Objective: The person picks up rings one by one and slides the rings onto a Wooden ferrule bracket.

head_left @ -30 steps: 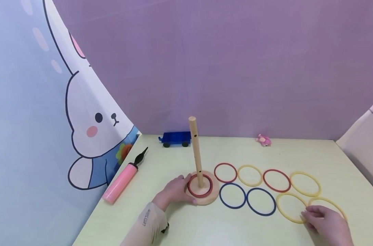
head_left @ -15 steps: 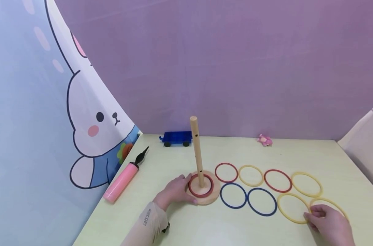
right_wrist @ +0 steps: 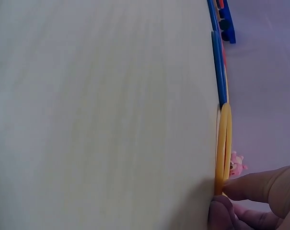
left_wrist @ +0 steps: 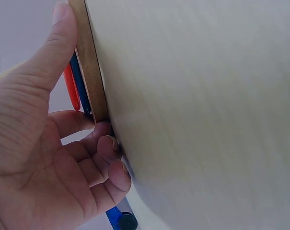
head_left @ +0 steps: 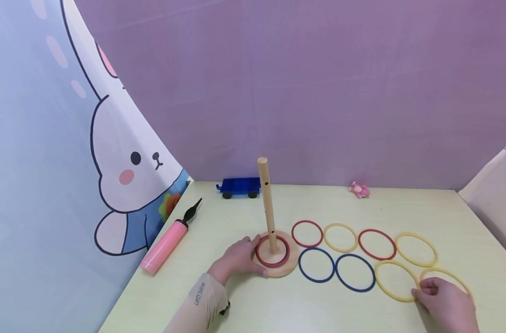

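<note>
A wooden ring-toss stand [head_left: 268,206] rises upright from a round base [head_left: 293,259]. My left hand [head_left: 238,257] holds the base at its left edge, thumb in front and fingers curled behind. Around the post lies a red ring [head_left: 271,266]; the left wrist view shows a blue ring [left_wrist: 80,84] beneath it. At the right, my right hand [head_left: 446,303] pinches the near right side of a yellow ring [head_left: 388,261] between thumb and finger. In the right wrist view that yellow ring [right_wrist: 221,148] looks slightly tilted. Part of its rim is hidden by the fingers.
Rings lie in two rows right of the stand, including a red ring [head_left: 306,221], a blue ring [head_left: 316,248] and another yellow ring [head_left: 448,272] by my right hand. A pink pump [head_left: 165,247], a blue toy cart [head_left: 238,186] and a pink figurine [head_left: 359,190] lie farther out.
The pinched yellow ring has shifted very slightly, its left side a little up and left in view. The left hand and the stand stay in place.
</note>
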The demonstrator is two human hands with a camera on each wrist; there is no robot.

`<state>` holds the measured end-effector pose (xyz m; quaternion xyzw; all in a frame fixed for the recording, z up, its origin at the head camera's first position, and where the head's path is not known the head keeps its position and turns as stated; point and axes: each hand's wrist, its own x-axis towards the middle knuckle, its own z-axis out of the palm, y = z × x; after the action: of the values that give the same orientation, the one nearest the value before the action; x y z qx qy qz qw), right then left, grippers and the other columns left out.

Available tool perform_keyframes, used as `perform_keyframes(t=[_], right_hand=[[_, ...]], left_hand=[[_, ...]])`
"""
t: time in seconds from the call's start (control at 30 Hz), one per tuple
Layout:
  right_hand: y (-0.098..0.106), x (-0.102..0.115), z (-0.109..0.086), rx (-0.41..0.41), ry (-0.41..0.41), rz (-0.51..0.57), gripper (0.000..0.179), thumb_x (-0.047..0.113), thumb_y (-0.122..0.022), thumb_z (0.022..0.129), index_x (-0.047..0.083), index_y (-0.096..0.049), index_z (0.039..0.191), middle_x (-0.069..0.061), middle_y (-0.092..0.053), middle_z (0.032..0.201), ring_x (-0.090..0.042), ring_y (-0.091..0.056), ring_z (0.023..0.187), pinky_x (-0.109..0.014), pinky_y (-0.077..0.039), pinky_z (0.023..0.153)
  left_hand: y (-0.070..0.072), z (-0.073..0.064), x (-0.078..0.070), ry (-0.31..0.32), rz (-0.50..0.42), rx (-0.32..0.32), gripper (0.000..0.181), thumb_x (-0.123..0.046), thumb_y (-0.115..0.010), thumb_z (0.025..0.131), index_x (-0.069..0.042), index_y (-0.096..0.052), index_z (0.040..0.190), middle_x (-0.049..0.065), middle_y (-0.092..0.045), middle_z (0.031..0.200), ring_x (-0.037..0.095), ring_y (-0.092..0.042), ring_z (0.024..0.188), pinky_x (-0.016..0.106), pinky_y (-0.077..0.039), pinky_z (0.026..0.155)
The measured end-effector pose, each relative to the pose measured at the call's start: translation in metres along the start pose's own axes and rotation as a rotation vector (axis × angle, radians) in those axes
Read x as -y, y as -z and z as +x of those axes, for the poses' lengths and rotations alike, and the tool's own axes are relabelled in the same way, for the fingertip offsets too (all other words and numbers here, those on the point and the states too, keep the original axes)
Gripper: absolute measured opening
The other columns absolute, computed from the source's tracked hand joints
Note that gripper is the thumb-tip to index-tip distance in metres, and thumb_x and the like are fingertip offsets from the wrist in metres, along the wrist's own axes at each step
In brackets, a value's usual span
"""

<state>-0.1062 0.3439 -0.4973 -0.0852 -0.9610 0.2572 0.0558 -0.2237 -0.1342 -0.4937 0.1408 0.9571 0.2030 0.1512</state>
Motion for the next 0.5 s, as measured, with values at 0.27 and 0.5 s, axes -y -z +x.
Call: perform_keyframes(t=[0.27, 0.5], right_hand=[[0.0015, 0.0072, 0.0014, 0.067, 0.019, -0.023, 0.019, 0.020, -0.074, 0.081, 0.002, -0.068, 0.083, -0.002, -0.068, 0.075, -0.016, -0.059, 0.069, -0.040, -0.041, 0.066], [0.0026, 0.0099, 0.0027, 0.117, 0.001, -0.048, 0.021, 0.027, -0.071, 0.085, 0.007, -0.066, 0.081, -0.004, -0.068, 0.077, -0.017, -0.059, 0.069, -0.041, -0.041, 0.065]], left_hand=[[0.0016, -0.0011, -0.0007, -0.005, 0.004, -0.003, 0.115, -0.063, -0.083, 0.062, -0.015, -0.033, 0.153, 0.017, -0.049, 0.139, 0.031, -0.051, 0.121, 0.050, -0.042, 0.101], [0.0025, -0.0020, -0.0016, 0.000, 0.004, 0.000, 0.115, -0.063, -0.083, 0.061, -0.015, -0.032, 0.153, 0.018, -0.048, 0.140, 0.032, -0.050, 0.124, 0.050, -0.041, 0.102]])
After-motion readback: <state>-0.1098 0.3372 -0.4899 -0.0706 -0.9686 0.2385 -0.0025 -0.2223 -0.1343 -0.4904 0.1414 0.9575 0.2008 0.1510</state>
